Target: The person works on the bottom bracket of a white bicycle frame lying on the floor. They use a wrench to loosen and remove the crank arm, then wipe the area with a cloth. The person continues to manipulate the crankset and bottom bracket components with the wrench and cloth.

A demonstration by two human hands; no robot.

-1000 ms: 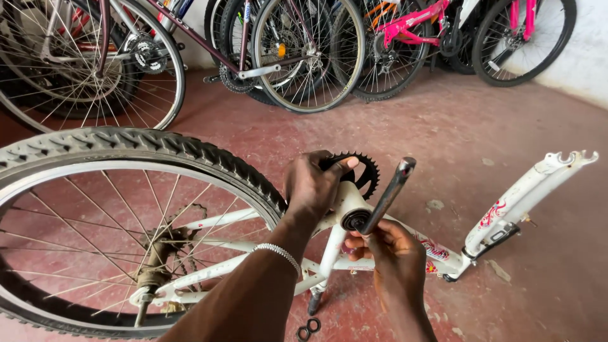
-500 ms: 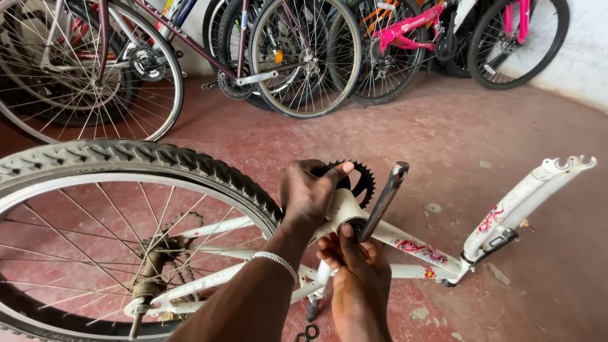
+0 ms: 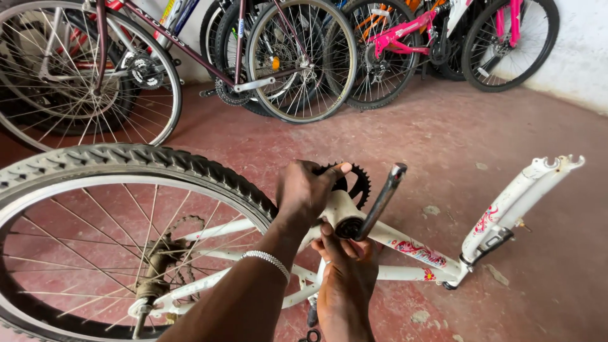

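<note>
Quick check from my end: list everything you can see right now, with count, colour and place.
Frame: 1, white with pink decals, lying on the floor, centre.
Rear wheel: 1, black knobby tyre, silver spokes, on the frame, left.
Fork: 1, white, no wheel fitted, right.
Chainring: 1, black, toothed, at the bottom bracket.
Crank arm: 1, dark metal, sticking up from the bottom bracket.
Parked bikes: several, dark red, pink and black among them, along the back wall.
Floor: red, worn concrete.
Bracelet: 1, silver, on the left wrist.
Left hand: on the frame beside the chainring.
Right hand: below the bottom bracket, fingers at the crank's base.
</note>
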